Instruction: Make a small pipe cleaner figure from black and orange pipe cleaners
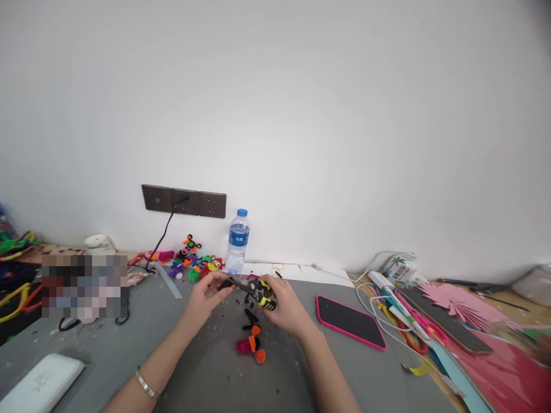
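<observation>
Right now both hands are meeting over the grey counter, working on a small black-and-yellow pipe-cleaner figure. The right hand is curling around the figure, fingers closed on its striped body, while the left hand is pinching the dark end of a tool (pliers or a cutter, too small to tell which) whose tip is touching the figure. Just below the hands, a pink, orange and black figure is lying on the counter amid scattered trimmings, apparently partly assembled. Finished-looking colourful figures are standing along the wall beside a water bottle, so several pieces seem done and the held one seems midway. A pink-edged phone is lying to the right.
</observation>
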`<action>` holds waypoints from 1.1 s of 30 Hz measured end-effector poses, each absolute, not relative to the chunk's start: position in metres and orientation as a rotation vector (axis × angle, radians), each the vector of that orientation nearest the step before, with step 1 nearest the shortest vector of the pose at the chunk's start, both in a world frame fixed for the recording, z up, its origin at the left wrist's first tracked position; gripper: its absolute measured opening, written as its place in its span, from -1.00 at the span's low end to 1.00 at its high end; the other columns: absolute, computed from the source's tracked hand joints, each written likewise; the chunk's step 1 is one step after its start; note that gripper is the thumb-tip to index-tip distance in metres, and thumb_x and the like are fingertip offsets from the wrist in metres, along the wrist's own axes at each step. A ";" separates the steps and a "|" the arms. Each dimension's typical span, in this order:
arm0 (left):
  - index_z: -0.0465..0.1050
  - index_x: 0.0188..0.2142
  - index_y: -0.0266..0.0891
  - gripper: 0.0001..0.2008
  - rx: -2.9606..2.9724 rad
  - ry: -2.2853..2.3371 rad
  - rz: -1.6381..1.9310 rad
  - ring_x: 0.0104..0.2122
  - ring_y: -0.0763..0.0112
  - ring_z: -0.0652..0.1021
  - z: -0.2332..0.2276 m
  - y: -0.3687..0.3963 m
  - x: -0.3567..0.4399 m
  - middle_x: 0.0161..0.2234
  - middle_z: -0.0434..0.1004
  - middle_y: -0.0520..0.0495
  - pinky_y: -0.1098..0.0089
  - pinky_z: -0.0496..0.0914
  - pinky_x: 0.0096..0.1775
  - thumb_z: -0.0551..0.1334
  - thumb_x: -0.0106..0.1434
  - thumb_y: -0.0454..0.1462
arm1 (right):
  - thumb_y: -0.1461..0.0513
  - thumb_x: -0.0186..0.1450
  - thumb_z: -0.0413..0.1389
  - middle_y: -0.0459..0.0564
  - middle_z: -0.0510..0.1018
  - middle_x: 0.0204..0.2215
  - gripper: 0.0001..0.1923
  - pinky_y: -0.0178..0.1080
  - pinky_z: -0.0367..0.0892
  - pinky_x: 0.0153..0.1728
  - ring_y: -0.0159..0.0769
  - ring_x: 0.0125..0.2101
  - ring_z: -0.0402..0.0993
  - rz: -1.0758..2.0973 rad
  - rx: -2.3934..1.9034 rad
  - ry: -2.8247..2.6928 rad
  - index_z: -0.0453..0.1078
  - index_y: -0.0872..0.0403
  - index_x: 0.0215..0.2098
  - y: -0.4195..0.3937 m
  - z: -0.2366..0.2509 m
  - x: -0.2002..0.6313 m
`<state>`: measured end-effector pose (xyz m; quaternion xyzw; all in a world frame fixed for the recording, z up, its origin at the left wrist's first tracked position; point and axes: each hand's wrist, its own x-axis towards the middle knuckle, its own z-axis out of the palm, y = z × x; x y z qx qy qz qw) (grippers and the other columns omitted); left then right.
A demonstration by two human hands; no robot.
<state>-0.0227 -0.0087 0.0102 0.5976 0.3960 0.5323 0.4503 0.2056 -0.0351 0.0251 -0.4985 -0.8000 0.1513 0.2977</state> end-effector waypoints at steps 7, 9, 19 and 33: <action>0.51 -0.25 -0.24 -0.70 1.432 1.075 1.211 -0.29 0.23 0.56 0.017 -0.013 -0.024 -0.34 0.60 -0.11 0.35 0.44 -0.25 0.26 0.16 -0.07 | 0.41 0.00 0.05 0.00 0.47 -0.05 -0.43 -0.10 0.21 -0.03 -0.10 -0.05 0.35 0.409 -1.370 -2.031 0.27 -0.01 0.00 -0.036 0.025 0.205; 0.52 -0.19 -0.26 -0.63 1.414 1.145 1.187 -0.30 0.20 0.57 0.015 -0.013 -0.025 -0.32 0.62 -0.14 0.35 0.44 -0.31 0.24 0.17 -0.03 | 0.41 0.00 0.05 0.00 0.47 -0.05 -0.43 -0.10 0.21 -0.03 -0.11 -0.05 0.34 0.421 -1.359 -2.030 0.26 -0.01 0.00 -0.036 0.024 0.205; 0.52 -0.25 -0.24 -0.66 1.346 1.076 1.239 -0.25 0.16 0.62 0.018 -0.013 -0.024 -0.34 0.66 -0.12 0.33 0.46 -0.25 0.32 0.07 -0.05 | 0.39 0.04 0.12 0.02 0.46 -0.04 -0.41 -0.05 0.21 -0.02 -0.06 -0.05 0.32 0.410 -1.324 -2.083 0.25 -0.03 0.06 -0.041 0.028 0.201; 0.51 -0.28 -0.23 -0.74 1.385 0.967 1.280 -0.20 0.20 0.60 0.016 -0.010 -0.025 -0.26 0.64 -0.12 0.27 0.49 -0.13 0.35 0.06 -0.14 | 0.37 0.10 0.12 0.02 0.45 -0.01 -0.45 -0.07 0.21 -0.01 -0.08 -0.03 0.34 0.525 -1.252 -2.091 0.25 -0.03 0.06 -0.040 0.025 0.201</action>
